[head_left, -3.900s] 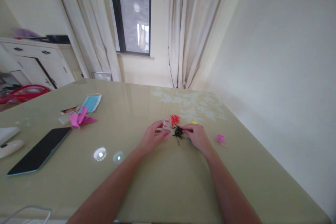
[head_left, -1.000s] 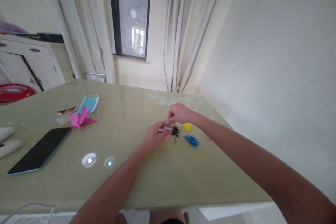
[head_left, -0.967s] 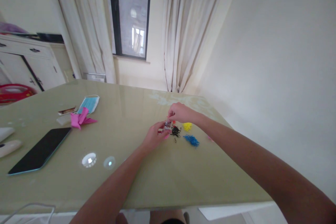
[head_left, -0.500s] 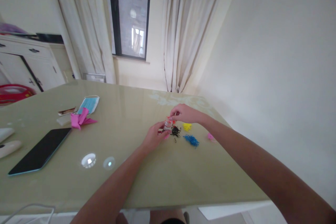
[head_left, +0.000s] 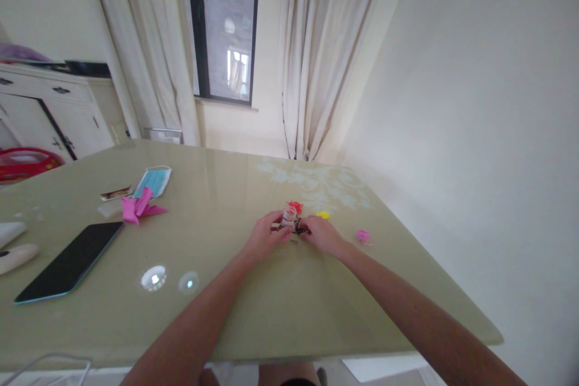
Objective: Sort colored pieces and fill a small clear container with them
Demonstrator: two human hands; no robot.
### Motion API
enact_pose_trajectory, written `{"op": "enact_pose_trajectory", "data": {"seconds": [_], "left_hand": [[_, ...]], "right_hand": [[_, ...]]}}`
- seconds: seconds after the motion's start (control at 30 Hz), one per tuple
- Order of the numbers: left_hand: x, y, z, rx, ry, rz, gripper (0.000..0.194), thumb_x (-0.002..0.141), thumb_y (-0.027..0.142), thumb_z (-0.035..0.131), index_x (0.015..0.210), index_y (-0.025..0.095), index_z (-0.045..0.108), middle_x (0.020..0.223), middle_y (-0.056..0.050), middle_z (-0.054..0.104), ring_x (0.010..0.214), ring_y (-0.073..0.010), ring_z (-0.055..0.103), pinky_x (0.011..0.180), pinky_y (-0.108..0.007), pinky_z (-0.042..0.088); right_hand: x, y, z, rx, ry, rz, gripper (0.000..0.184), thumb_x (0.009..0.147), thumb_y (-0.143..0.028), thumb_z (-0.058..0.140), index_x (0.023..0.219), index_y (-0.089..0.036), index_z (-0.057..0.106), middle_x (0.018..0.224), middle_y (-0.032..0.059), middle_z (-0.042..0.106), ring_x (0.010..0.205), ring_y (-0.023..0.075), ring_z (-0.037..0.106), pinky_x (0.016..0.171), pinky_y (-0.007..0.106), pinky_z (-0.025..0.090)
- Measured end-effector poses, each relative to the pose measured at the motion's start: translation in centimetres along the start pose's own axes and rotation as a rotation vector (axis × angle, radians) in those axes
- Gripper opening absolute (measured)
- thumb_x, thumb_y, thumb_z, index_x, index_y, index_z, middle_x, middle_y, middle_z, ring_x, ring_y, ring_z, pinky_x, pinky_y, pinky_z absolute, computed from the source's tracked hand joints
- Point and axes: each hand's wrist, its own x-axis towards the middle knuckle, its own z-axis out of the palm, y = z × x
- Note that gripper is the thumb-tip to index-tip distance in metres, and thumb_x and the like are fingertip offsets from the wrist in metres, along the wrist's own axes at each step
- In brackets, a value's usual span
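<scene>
My left hand (head_left: 265, 235) is closed round a small clear jar (head_left: 289, 216), which stands upright with its open mouth up. My right hand (head_left: 322, 234) is beside it with fingertips pinched in the pile of small black rubber bands (head_left: 298, 228). How many bands lie between the fingers is too small to make out. Just behind the jar sits a red pile of rubber bands (head_left: 295, 207). Part of a yellow pile (head_left: 323, 215) shows past my right hand, which hides the blue one. Something pink (head_left: 286, 237) peeks out under my left fingertips.
A pink bundle (head_left: 363, 236) lies right of my right hand. To the left are a black tablet (head_left: 70, 261), a pink folded paper piece (head_left: 140, 208), a blue face mask (head_left: 154, 181) and a white cable (head_left: 49, 357). A wall (head_left: 488, 151) borders the table's right side.
My right hand has come down from the jar's mouth to the black pile, covering the blue pile. The red pile shows again. My left hand keeps the jar in the same place.
</scene>
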Motion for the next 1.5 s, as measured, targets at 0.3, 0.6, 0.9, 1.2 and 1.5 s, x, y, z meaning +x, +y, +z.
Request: {"op": "enact_pose_trajectory", "data": {"seconds": [0.3, 0.6, 0.9, 1.2, 1.5], "left_hand": [[0.1, -0.4, 0.0, -0.015, 0.002, 0.014, 0.042, 0.087, 0.040, 0.075, 0.122, 0.017, 0.073, 0.119, -0.013, 0.076, 0.105, -0.0264, 0.073, 0.089, -0.040, 0.063], [0.0, 0.3, 0.2, -0.006, 0.015, 0.002, 0.040, 0.085, 0.035, 0.075, 0.120, 0.016, 0.074, 0.116, -0.013, 0.076, 0.101, -0.0253, 0.073, 0.088, -0.039, 0.063], [0.0, 0.5, 0.1, 0.033, 0.001, 0.020, 0.040, 0.087, 0.040, 0.074, 0.122, 0.019, 0.074, 0.116, -0.011, 0.076, 0.105, -0.0264, 0.072, 0.087, -0.038, 0.062], [0.0, 0.3, 0.2, 0.045, 0.015, 0.032, 0.039, 0.087, 0.040, 0.074, 0.120, 0.021, 0.076, 0.114, -0.010, 0.077, 0.103, -0.0260, 0.072, 0.084, -0.036, 0.061], [0.1, 0.1, 0.1, 0.033, 0.007, 0.029, 0.039, 0.088, 0.041, 0.073, 0.120, 0.019, 0.075, 0.111, -0.011, 0.076, 0.099, -0.0246, 0.072, 0.082, -0.035, 0.062]], "right_hand": [[0.3, 0.0, 0.3, 0.018, 0.003, 0.012, 0.017, 0.090, -0.017, 0.067, 0.102, -0.018, 0.078, 0.095, 0.0080, 0.079, 0.088, 0.0227, 0.072, 0.075, 0.027, 0.047], [0.9, 0.5, 0.7, 0.118, 0.038, 0.004, 0.014, 0.079, -0.010, 0.068, 0.081, -0.015, 0.081, 0.082, 0.0093, 0.079, 0.079, 0.0228, 0.072, 0.074, 0.029, 0.048], [0.5, 3.7, -3.7, 0.471, 0.141, 0.012, 0.017, 0.081, -0.024, 0.069, 0.086, -0.013, 0.081, 0.076, 0.0054, 0.079, 0.068, 0.0166, 0.071, 0.064, 0.024, 0.052], [0.8, 0.3, -9.0, 0.668, 0.143, -0.084, 0.019, 0.077, -0.030, 0.075, 0.084, -0.013, 0.080, 0.076, 0.0058, 0.078, 0.067, 0.0156, 0.069, 0.064, 0.024, 0.053], [2.3, -5.0, -9.9, 0.033, 0.042, -0.154, 0.008, 0.080, -0.016, 0.076, 0.084, -0.016, 0.083, 0.075, 0.0032, 0.079, 0.067, 0.0139, 0.068, 0.061, 0.022, 0.041]]}}
